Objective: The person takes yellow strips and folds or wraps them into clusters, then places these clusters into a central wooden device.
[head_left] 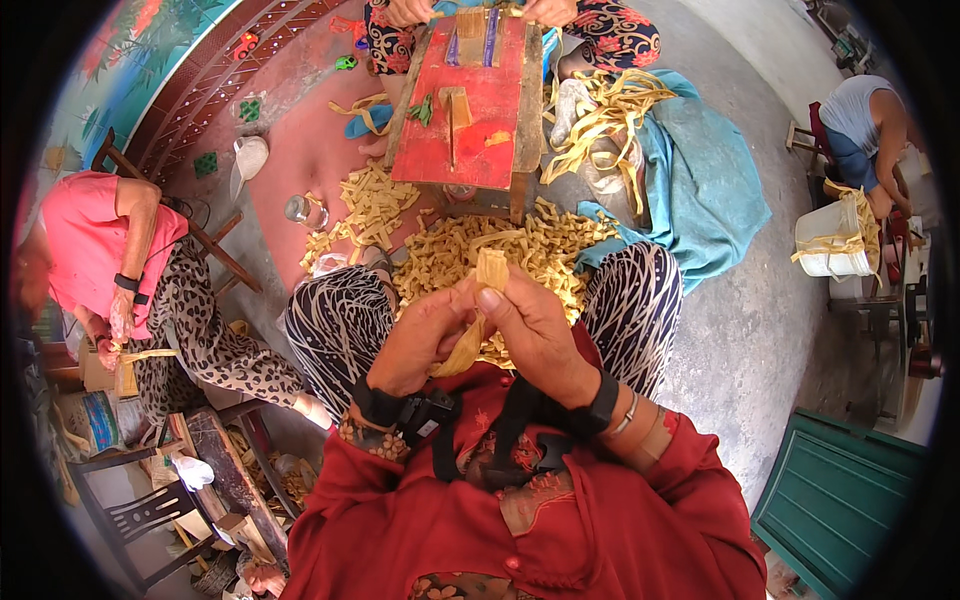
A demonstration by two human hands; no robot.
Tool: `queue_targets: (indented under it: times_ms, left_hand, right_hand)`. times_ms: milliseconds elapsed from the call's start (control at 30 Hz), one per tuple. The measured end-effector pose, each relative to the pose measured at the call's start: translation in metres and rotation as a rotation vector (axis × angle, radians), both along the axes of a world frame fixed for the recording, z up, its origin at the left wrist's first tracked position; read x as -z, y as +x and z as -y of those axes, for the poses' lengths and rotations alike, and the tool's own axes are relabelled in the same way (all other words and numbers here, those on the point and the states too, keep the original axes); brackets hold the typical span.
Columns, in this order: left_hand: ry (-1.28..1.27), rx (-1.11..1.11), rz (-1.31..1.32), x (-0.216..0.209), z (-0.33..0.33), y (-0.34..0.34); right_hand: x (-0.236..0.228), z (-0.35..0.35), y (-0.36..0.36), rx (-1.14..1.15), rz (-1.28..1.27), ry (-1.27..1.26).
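Note:
Between my two hands is a pale yellow flat strip [463, 352], leaf-like and folded into a small block at its upper end. My left hand [422, 335] pinches it from the left, with its fingers partly hidden behind the strip. From the right, my right hand [540, 335] grips the folded end, thumb pressed on its front. The strip's loose tail hangs down between my palms. Just beyond my hands, a heap of small folded yellow pieces [540, 243] covers the floor between my knees.
A red-topped bench [460, 150] stands ahead, another person's hands [550, 10] at its far end. Long yellow strips [610, 120] lie beside a blue cloth [705, 190]. People sit at left and far right, near a white bucket [835, 243]. A glass jar [305, 210] stands left.

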State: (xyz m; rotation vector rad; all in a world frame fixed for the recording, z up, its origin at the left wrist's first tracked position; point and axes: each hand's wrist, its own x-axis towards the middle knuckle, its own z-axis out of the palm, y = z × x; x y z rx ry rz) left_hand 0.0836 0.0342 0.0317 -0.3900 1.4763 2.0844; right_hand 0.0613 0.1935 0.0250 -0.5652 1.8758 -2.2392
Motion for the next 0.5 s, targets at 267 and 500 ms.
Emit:
queue_targets:
  times_ms: [267,500]
  left_hand:
    - [-0.695,0.077,-0.649,-0.012,0.004,0.025]
    - [-1.102,-0.065,-1.19,-0.012,-0.001,0.031]
  right_hand:
    - [0.014,0.008,-0.006,-0.163,0.146,0.13]
    - [0.016,-0.007,-0.004,-0.434,0.126,0.239]
